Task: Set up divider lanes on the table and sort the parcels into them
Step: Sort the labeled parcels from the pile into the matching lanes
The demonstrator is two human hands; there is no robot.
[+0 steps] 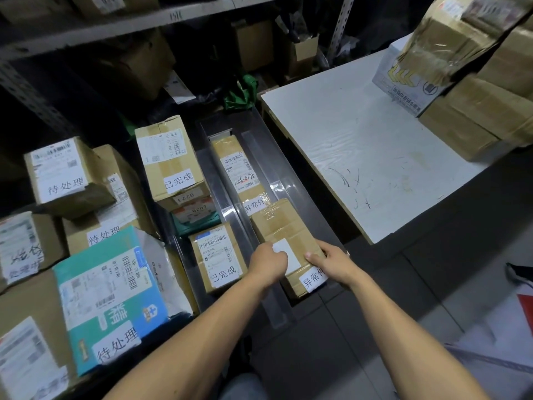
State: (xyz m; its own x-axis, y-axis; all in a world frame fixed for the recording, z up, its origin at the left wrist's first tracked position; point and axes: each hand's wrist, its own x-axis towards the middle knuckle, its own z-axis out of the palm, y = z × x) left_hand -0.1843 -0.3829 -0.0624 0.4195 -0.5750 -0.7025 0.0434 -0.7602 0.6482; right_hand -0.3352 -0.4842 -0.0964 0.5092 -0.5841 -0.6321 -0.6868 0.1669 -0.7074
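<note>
Two hands on one parcel (285, 241), a taped brown carton lying in the right-hand lane, nearest end, between clear dividers (259, 166). Left hand (266, 262) curled at the carton's left edge beside a blank white label (284, 252); whether pinching the label or the box edge, cannot tell. Right hand (331, 261) gripping the right near corner, fingers folded over the top face. Handwritten tag (313, 280) on the near end.

Handling, as judged: rigid corrugated board, flat faces, slick tape bands on top; likely light to moderate weight given its modest bulk. Best taken by opposite long edges or corners, clear of tape and labels.

Same lane, farther back: long narrow parcel (239, 168) with shipping label and a like tag, touching the held carton's far end. Middle lane: small labelled box (219, 256) near, tall box (173, 160) beyond. Left: stacked cartons and a teal mailer (109, 295). Right: white table (360, 145) with further cartons at its far corner.

Obscured: carton's underside and right flank; lane floor beneath; shipping-label print too small to read; shelving (86, 24) contents dark; far-left boxes cut by frame edge.
</note>
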